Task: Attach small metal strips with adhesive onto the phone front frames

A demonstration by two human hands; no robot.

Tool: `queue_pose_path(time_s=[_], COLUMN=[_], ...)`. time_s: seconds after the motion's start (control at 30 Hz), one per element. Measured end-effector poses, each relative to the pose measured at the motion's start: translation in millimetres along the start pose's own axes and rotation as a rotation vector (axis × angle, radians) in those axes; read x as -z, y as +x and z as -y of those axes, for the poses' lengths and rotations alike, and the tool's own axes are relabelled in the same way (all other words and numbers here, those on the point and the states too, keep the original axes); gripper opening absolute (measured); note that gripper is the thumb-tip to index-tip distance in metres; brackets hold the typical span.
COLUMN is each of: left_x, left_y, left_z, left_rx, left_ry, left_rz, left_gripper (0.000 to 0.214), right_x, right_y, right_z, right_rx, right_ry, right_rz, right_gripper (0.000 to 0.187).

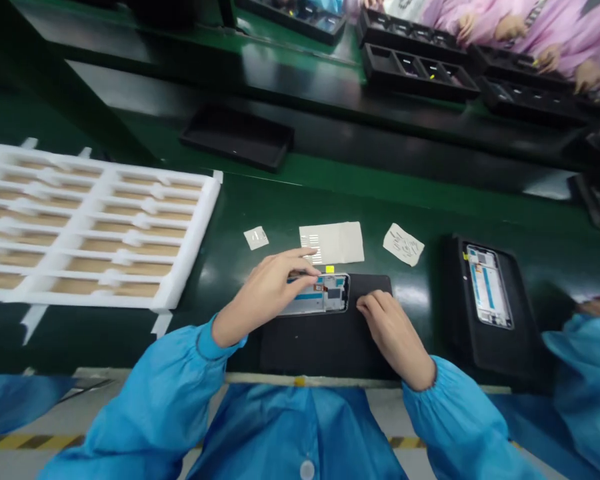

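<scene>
A phone housing (332, 301) with blue strips and a small flex part inside lies on a black pad (325, 340) in front of me. My left hand (267, 290) reaches over its left part, index finger stretched out above, thumb and another finger closed at its upper edge. A yellow tab (330, 269) sticks out at that edge. Just right of the housing, my right hand (393, 333) is over the pad with its fingertips pressed together; anything between them is hidden. Behind the housing is a pale sticker sheet (337, 243) with silvery strips.
Two small paper pieces, a left one (257, 238) and a right one (404, 245), flank the sheet. A white foam tray (190, 247) stands left. Right, another phone housing (490, 287) rests on a black box (510, 340) near a co-worker's blue sleeve. A black tray (237, 137) lies behind.
</scene>
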State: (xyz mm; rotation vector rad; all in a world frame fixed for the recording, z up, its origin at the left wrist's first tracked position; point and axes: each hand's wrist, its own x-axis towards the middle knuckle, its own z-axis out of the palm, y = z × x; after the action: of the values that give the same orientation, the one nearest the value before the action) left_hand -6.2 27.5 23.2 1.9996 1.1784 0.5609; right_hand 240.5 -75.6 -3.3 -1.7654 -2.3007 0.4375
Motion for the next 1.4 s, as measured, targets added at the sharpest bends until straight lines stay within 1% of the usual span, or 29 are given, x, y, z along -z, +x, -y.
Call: queue_pose_path(time_s=[0.07,0.13,0.2,0.27,0.33,0.4,0.5,0.57,0.63,0.7,0.77,0.8,0.87,1.0,1.17,1.3,1.4], left_x=[0.0,-3.4,-9.8,-17.1,-22.4,-23.9,-19.1,-14.4,-11.3,-10.6,-11.4,-12.0,-12.9,-14.0,-17.1,-20.9,-23.0], left_y=[-12.0,-26.1,-39.5,-50.2,-57.8,-62.9,-67.3,-68.8,-69.7,-70.7,-71.9,-72.5,-73.3,-74.0,-76.8,-79.3,-78.6], left_z=[-8.1,-16.1,-21.9,-24.9,-25.4,-24.8,-23.6,-22.4,-20.3,-17.7,-15.5,-14.7,-13.8,-12.0,-6.4,0.1,3.6], left_rx=[-0.066,-0.166,-0.289,-0.389,-0.442,-0.466,-0.475,-0.479,-0.508,-0.551,-0.58,-0.578,-0.559,-0.512,-0.498,-0.491,-0.485], left_ry=[0.062,0.182,0.334,0.435,0.456,0.452,0.496,0.522,0.499,0.449,0.412,0.407,0.406,0.37,0.372,0.398,0.392], left_rz=[-0.109,-0.221,-0.311,-0.362,-0.373,-0.354,-0.287,-0.244,-0.223,-0.234,-0.268,-0.291,-0.331,-0.376,-0.428,-0.46,-0.47], left_gripper=[0.012,0.015,0.017,0.019,0.02,0.023,0.029,0.032,0.032,0.029,0.026,0.025,0.022,0.015,0.015,0.018,0.019], right_x=[-5.0,-5.2,-4.1,-3.8,-3.9,-2.4,5.7,13.5,19.9,23.1,23.7,23.7,24.7,32.6,42.6,47.4,52.3], right_y=[-3.7,-3.7,-1.8,0.7,2.1,1.0,-4.9,-8.1,-7.4,-2.0,6.7,11.3,19.6,30.8,38.9,40.9,40.8], right_z=[-2.8,-5.6,-8.5,-10.7,-10.9,-7.0,8.8,23.7,37.8,47.8,52.8,53.9,55.0,59.3,66.9,71.3,77.3], right_rx=[-0.011,-0.032,-0.067,-0.09,-0.095,-0.091,-0.069,-0.015,0.086,0.224,0.353,0.405,0.464,0.513,0.549,0.556,0.589], right_ry=[0.116,0.24,0.314,0.339,0.351,0.404,0.549,0.587,0.534,0.424,0.319,0.279,0.222,0.166,0.101,0.03,-0.086], right_rz=[-0.07,-0.131,-0.154,-0.143,-0.141,-0.186,-0.341,-0.467,-0.571,-0.608,-0.578,-0.549,-0.495,-0.387,-0.253,-0.187,-0.172], right_gripper=[0.015,0.013,0.01,0.006,0.007,0.008,0.008,0.012,0.025,0.044,0.052,0.051,0.044,0.031,0.02,0.017,0.021])
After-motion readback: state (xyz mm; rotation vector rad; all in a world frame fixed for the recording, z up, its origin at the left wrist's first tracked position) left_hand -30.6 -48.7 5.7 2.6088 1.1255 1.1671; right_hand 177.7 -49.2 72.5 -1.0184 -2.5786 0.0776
